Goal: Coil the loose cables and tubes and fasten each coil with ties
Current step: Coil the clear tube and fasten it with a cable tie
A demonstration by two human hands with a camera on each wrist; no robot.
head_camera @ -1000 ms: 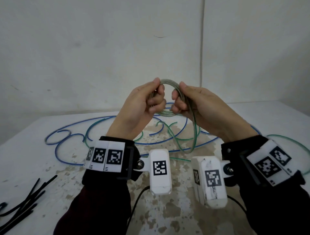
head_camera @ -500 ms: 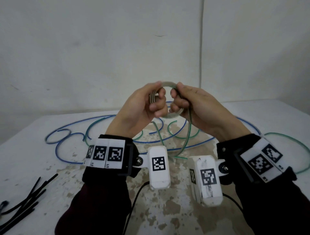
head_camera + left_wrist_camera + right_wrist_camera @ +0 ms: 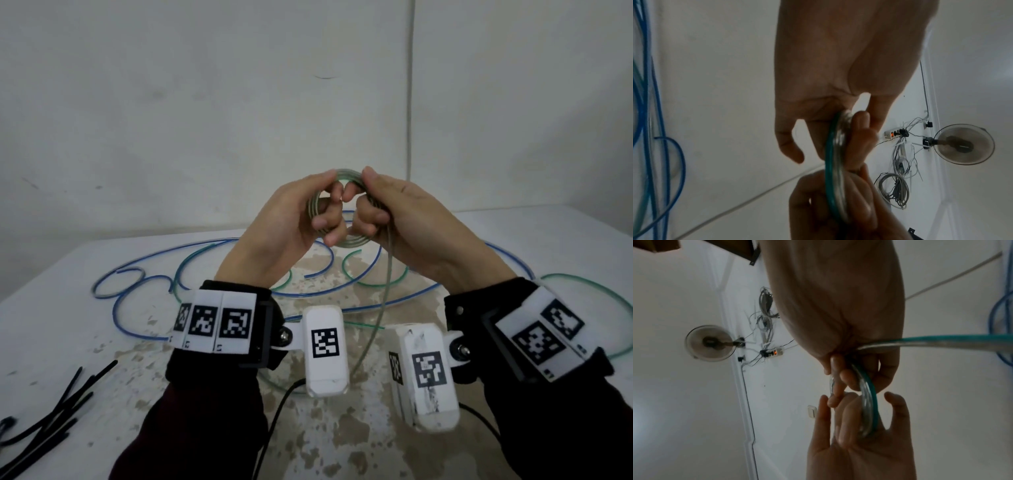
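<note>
A small coil of clear green-tinted tube (image 3: pixel 356 242) is held up above the table between both hands. My left hand (image 3: pixel 301 219) pinches its left side with thumb on top and fingers curled through the ring. My right hand (image 3: pixel 387 212) grips the right side the same way. The coil (image 3: pixel 835 164) shows edge-on in the left wrist view, and in the right wrist view the coil (image 3: pixel 867 404) also shows edge-on. A loose tail of the tube (image 3: pixel 383 298) hangs from the right hand down to the table.
Loose blue tube (image 3: pixel 137 305) and green tube (image 3: pixel 582 284) sprawl in loops over the worn white table (image 3: pixel 68 342). A bunch of black ties (image 3: pixel 44 414) lies at the near left. A pale wall stands close behind the table.
The hands have drawn closer together and the coil has tightened into a smaller ring. The hanging tail now drops straighter toward the near edge.
</note>
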